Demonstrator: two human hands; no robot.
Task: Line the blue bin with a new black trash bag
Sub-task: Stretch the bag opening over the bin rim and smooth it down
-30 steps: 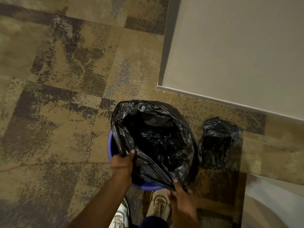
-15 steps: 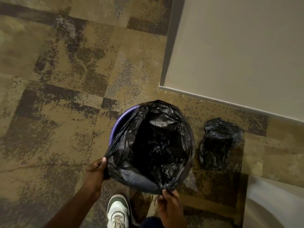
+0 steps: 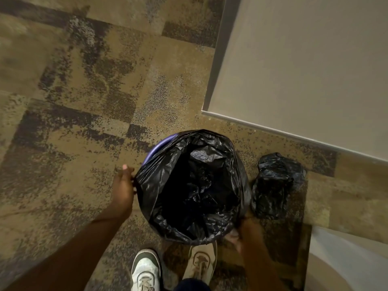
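A person stands over a blue bin (image 3: 156,148) on patterned carpet (image 3: 84,101), working a new black trash bag (image 3: 195,185) over its mouth; only a sliver of blue rim shows at the far left, the rest already covered by film. The left hand (image 3: 123,189) pinches the bag's edge at the bin's left side, while the right hand (image 3: 241,234) is at the near right edge, blurred, and whether it is closed on the plastic cannot be told. The hands are well apart, on opposite sides of the opening. The film looks thin, light and slippery, soft enough to crumple and likely to tear if yanked, so the hem near the rim is the sensible place to grip. A second, bunched black bag (image 3: 275,185) lies just beside the bin, near a wall (image 3: 304,70).
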